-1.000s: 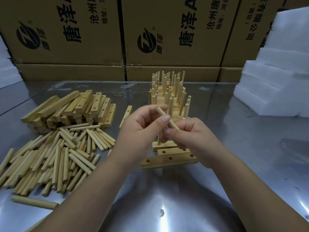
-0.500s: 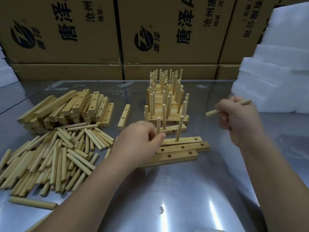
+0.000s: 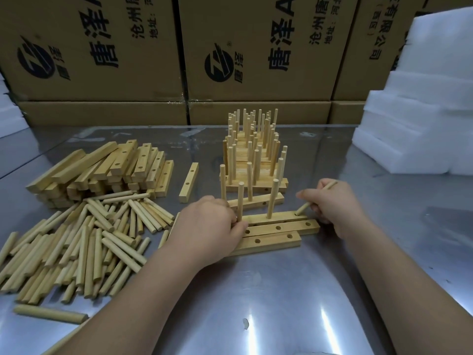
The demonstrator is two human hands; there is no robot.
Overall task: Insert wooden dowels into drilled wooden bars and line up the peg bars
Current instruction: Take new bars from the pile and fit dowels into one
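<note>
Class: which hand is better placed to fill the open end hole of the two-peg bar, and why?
Right. The right hand holds a dowel, tip at that hole; the left hand sits at the other end of the bar.

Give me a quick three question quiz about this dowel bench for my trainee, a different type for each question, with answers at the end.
1. True or false: the right hand holds a tilted dowel with its tip at the end hole of the working bar.
2. How many dowels already stand upright in that bar? A one, B two, C four.
3. Fill in: the left hand pinches the upright dowel at the bar's ___ end.
Key: 1 true; 2 B; 3 left.
</note>
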